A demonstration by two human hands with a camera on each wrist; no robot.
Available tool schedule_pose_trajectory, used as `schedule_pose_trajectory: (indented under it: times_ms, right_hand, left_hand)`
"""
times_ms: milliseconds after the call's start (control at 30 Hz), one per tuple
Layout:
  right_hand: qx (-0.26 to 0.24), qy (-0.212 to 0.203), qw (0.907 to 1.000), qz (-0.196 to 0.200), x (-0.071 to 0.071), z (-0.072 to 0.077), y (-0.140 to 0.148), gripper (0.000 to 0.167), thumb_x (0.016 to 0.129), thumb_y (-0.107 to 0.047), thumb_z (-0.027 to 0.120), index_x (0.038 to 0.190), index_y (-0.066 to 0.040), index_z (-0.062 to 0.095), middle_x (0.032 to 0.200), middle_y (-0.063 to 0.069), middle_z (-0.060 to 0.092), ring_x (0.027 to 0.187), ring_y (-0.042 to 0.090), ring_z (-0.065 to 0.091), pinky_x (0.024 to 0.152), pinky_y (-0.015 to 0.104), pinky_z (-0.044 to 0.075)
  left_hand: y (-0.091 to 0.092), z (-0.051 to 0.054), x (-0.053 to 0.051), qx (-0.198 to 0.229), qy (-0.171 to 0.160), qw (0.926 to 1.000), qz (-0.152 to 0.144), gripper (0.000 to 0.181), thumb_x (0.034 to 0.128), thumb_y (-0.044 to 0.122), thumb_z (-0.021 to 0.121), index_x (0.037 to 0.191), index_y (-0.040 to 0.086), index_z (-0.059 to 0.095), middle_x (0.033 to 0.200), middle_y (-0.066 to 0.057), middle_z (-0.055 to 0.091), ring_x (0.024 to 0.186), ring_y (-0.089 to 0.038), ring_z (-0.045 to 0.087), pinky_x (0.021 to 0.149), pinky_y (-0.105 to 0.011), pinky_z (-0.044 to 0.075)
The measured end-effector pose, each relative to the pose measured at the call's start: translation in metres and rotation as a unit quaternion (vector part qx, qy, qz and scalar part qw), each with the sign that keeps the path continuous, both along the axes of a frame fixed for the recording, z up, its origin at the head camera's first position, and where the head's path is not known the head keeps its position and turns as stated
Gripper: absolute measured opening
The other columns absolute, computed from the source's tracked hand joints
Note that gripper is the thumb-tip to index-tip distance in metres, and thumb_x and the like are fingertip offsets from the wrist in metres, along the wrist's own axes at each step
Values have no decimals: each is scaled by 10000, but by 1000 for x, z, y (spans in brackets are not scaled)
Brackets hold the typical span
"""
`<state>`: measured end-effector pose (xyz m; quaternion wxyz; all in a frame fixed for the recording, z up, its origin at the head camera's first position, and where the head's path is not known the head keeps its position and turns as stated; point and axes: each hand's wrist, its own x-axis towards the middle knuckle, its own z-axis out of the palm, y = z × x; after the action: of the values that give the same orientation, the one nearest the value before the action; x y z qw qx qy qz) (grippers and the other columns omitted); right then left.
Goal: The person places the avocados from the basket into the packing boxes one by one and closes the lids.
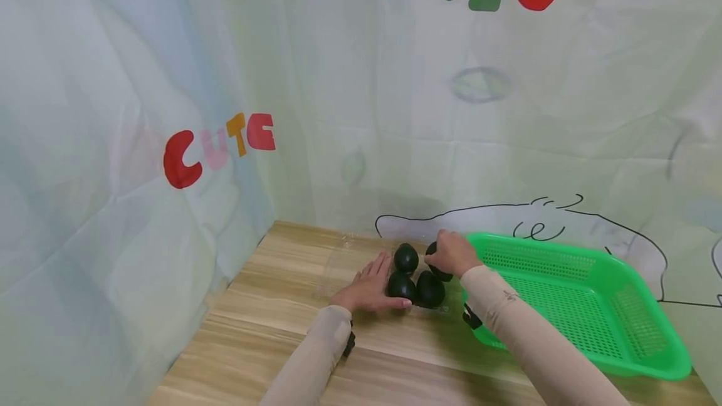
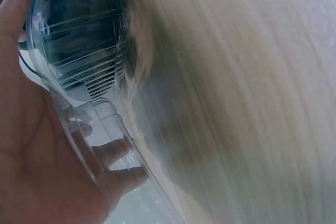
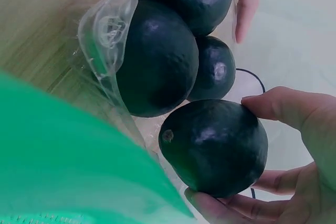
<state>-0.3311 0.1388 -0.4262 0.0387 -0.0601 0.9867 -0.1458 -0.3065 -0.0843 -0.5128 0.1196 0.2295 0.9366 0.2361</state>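
Observation:
Three dark green avocados point(image 1: 431, 290) sit in a clear plastic clamshell box point(image 3: 111, 32) on the wooden table. My right hand point(image 1: 455, 254) holds another avocado point(image 3: 215, 148) between thumb and fingers at the box's back right corner. In the right wrist view, this avocado is beside the others, its stem end showing. My left hand point(image 1: 369, 288) rests at the box's left side, fingers extended over the opened lid point(image 1: 337, 268) and thumb along the front near an avocado point(image 1: 401, 286). Through the clear plastic, the left wrist view shows some of its fingers point(image 2: 123, 179).
A green plastic basket point(image 1: 648, 324) with perforated sides stands right of the box, partly behind my right forearm. Printed cloth point(image 1: 361, 80) hangs behind and to the left of the table. Bare wood point(image 1: 248, 331) shows at the front left.

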Motion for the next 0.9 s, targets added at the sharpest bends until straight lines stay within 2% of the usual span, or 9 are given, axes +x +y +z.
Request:
schedule_pose_trajectory:
  times_ms: [367,667,900]
  right_hand:
    - [40,-83,9999,45,-6,-3,-5,455,885,-339,786,1080,40,625,877,131,650,738,243,600,672,385,558]
    - [110,-195,9997,-16,-12,-5,-8,438,886,-354,787,1046,21,624,859,118,645,730,240,610,659,394,555]
    - [159,-162,9997,67,-14,-3,-11,396,881,-306,792,1027,23,628,862,121,637,744,247,605,663,383,546]
  left_hand:
    - [0,3,2,28,-68,10000,-33,1194,839,767,609,1644,91,42,1713,-140,25,1549,-410,130,1191,-640,210]
    - [0,1,0,45,-95,9999,5,1204,828,781,609,1647,116,29,1717,-109,6,1556,-393,116,1197,-630,205]
    - [0,3,0,56,-106,9999,26,1197,832,770,615,1647,118,31,1718,-105,4,1555,-399,112,1199,-630,199]
